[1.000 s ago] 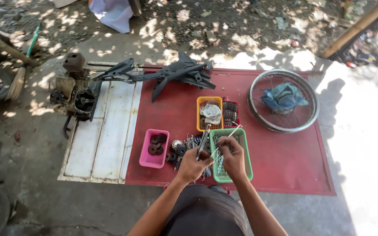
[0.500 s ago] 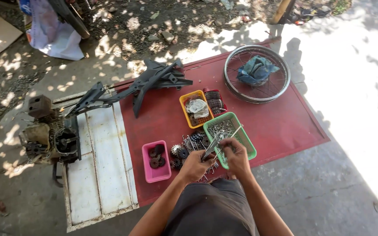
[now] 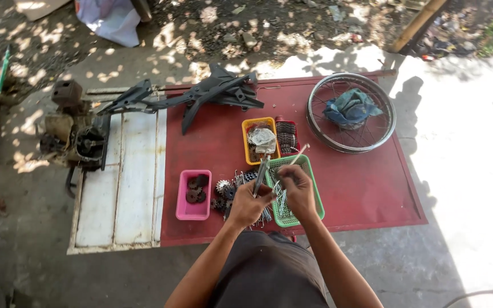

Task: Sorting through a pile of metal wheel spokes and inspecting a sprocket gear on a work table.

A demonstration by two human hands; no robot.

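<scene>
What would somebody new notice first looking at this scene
Likely the red mat on the ground, laid out with parts: a spoked wheel rim at its far right with a blue cloth inside, and small pink, yellow and green baskets near the middle. Over the green basket, the left hand and right hand each grip thin metal rods. A black frame piece lies along the far edge.

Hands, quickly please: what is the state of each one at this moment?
Left hand: closed, holding a grey metal rod.
Right hand: closed on thin metal spokes, above the green basket.
</scene>
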